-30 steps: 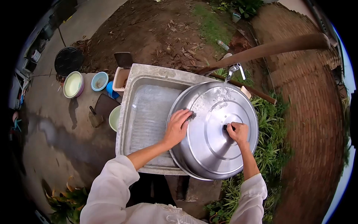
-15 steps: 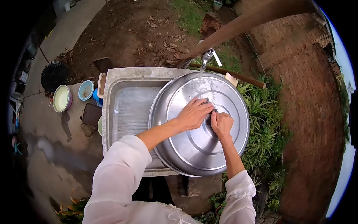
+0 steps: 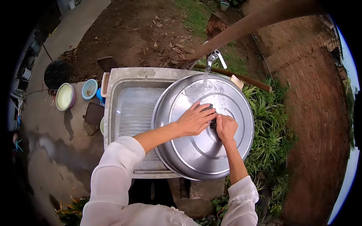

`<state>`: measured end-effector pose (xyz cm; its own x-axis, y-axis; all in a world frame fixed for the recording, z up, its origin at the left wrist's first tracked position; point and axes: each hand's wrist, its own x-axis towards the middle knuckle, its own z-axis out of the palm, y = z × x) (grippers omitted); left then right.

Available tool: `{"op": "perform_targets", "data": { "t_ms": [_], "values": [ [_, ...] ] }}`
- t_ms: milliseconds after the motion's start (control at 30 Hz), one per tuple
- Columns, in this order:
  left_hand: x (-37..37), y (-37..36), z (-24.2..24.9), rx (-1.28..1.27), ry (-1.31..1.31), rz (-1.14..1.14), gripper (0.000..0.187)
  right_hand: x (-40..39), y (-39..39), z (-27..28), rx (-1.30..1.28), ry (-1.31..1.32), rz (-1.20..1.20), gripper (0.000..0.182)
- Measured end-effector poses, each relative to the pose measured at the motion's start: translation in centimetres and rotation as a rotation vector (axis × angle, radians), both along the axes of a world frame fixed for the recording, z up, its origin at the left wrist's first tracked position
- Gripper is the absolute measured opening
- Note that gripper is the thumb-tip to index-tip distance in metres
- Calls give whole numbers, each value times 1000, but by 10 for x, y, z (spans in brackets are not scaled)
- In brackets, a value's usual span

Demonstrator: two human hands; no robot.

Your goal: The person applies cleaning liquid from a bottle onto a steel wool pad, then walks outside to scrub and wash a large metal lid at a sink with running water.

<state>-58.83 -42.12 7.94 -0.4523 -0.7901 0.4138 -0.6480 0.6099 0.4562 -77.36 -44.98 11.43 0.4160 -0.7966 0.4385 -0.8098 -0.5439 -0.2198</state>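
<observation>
A large round steel lid [image 3: 200, 158] with ridged rings lies over the right part of the concrete sink [image 3: 113, 124]. My left hand [image 3: 194, 119] presses a dark grey scouring pad [image 3: 209, 107] against the lid near its centre, the fingers curled over it. Right beside it, my right hand [image 3: 226, 128] is closed on the black knob [image 3: 213, 124] at the lid's middle, which is partly hidden. From the metal tap [image 3: 213, 58], water runs onto the lid's far part and wets the surface there.
A wooden pole [image 3: 249, 28] slants above the tap. A pale block [image 3: 236, 81] sits at the sink's back right corner. Left on the ground stand a yellowish basin [image 3: 65, 96], a blue bowl [image 3: 89, 89] and a black round tub [image 3: 57, 74]. Plants [image 3: 266, 128] grow along the right.
My left hand and the scouring pad have shifted slightly toward me across the lid. My right hand stays at the knob. The whole view has moved a little.
</observation>
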Motion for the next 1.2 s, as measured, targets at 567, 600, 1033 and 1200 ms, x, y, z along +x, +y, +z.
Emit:
{"op": "perform_targets", "data": {
  "t_ms": [567,600,1033,1200],
  "values": [
    [126,-30,-111,492,647,761,39,2,-1,-5,-12,127,-72,33],
    [127,-38,-113,499,691,680,40,2,-3,-5,-14,142,-74,33],
    [55,125,-87,314,789,929,38,18,10,-6,-143,-104,-57,28],
    [69,97,-26,2,133,326,41,27,9,-9,-145,-65,-154,31]
  ]
}}
